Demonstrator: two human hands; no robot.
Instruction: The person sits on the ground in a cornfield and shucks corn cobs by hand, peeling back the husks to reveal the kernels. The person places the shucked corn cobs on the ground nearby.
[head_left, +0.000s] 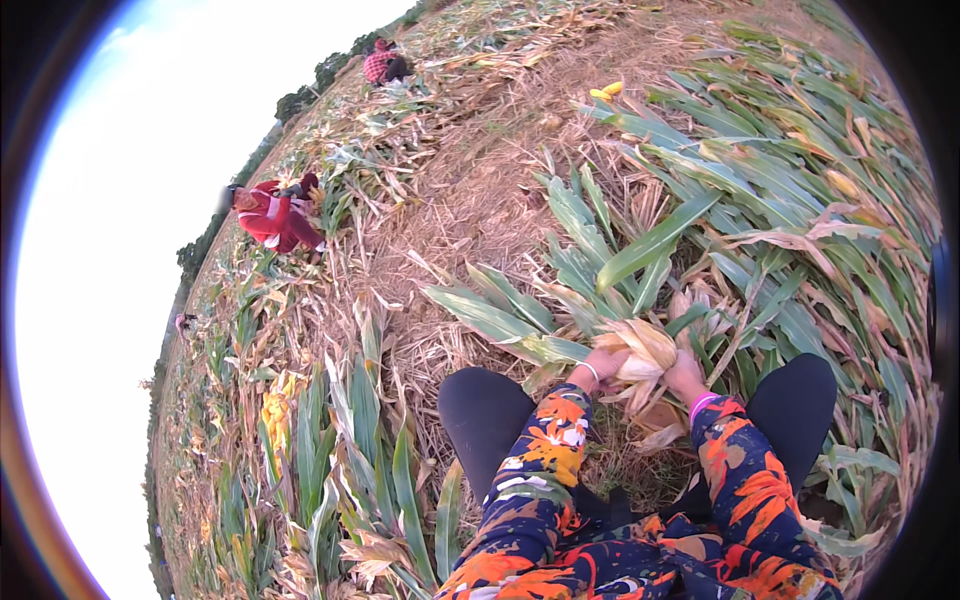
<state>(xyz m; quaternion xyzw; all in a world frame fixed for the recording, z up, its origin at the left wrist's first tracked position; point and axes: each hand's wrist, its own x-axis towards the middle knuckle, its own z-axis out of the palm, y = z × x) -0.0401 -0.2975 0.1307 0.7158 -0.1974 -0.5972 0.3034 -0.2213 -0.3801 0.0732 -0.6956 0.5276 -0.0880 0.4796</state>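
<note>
Between my knees, a corn ear in dry, pale husk (639, 351) is held in front of me, its husk leaves loose and spread. My left hand (604, 366), with a white band at the wrist, grips it from the left. On the other side my right hand (684, 377), a pink band at its wrist, has hold of the husk too. The husk hides most of the fingers and whatever kernels lie inside. Loose husk leaves (660, 439) hang and lie just below the hands.
Cut corn stalks with green leaves (795, 225) lie heaped to the right. Bare yellow cobs rest at the top (606, 91) and in a pile on the left (276, 412). Straw litter (465, 202) covers the soil. A person in red (274, 217) and another in checks (382, 64) crouch farther off.
</note>
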